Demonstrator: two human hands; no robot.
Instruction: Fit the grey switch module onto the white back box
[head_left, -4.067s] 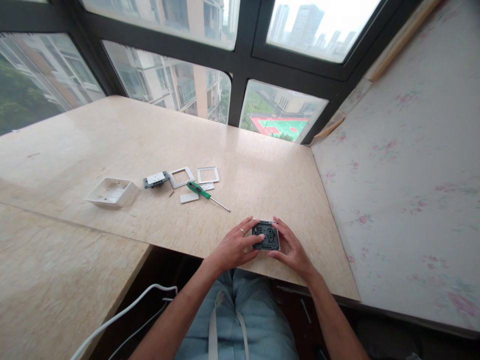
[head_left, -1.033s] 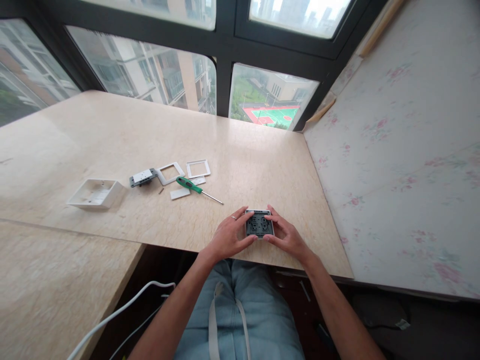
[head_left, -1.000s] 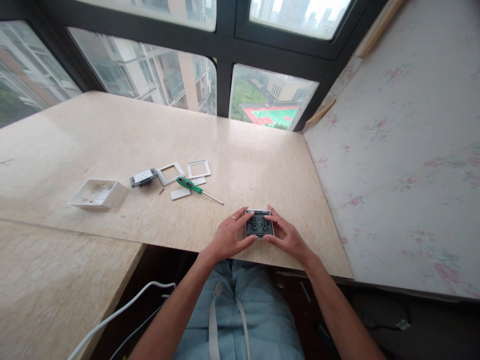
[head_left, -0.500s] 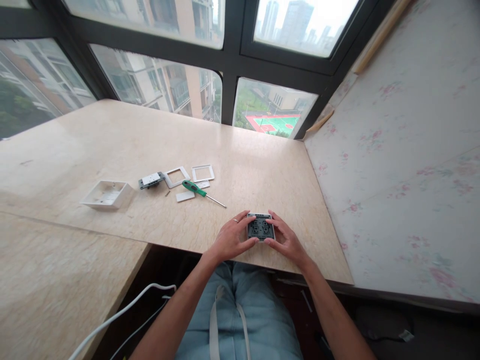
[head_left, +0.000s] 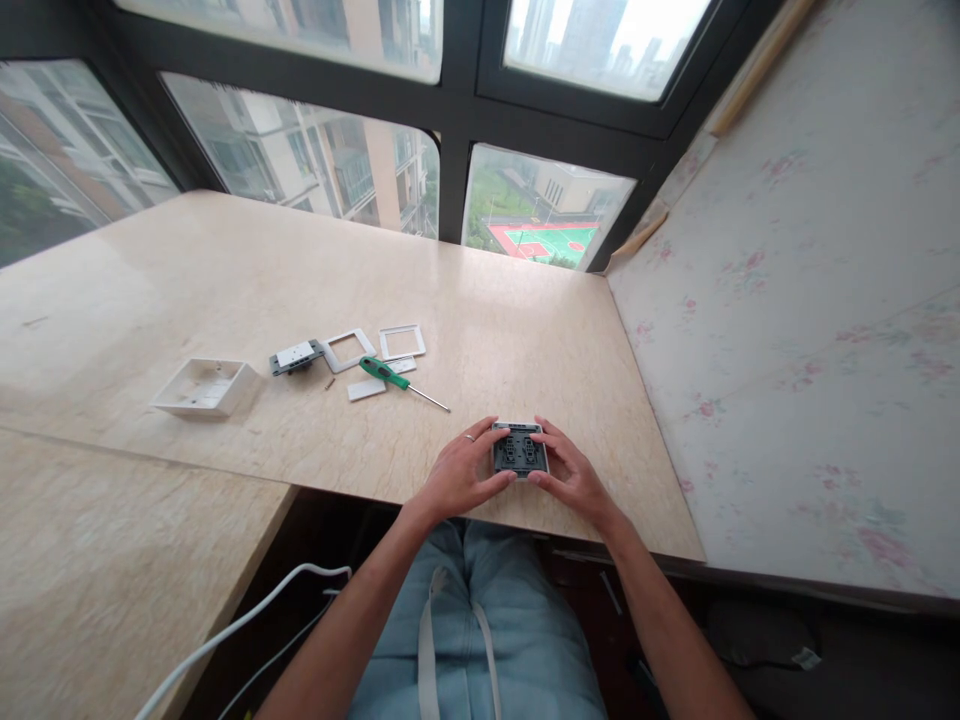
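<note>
A dark grey switch module (head_left: 519, 452) lies back side up near the front edge of the beige marble table (head_left: 480, 300). My left hand (head_left: 459, 472), with a ring on one finger, grips its left side with thumb and fingers. My right hand (head_left: 570, 475) grips its right side the same way. Both hands rest on the tabletop.
To the left lie a green-handled screwdriver (head_left: 390, 376), two white frames (head_left: 349, 349) (head_left: 402, 342), a grey switch insert (head_left: 295, 356), a white cover piece (head_left: 367, 390), a small screw (head_left: 329, 382) and a white wall box (head_left: 202, 386). A white cable (head_left: 247, 625) hangs below.
The hands and the module have stayed in the same hold. Only my view has shifted slightly.
</note>
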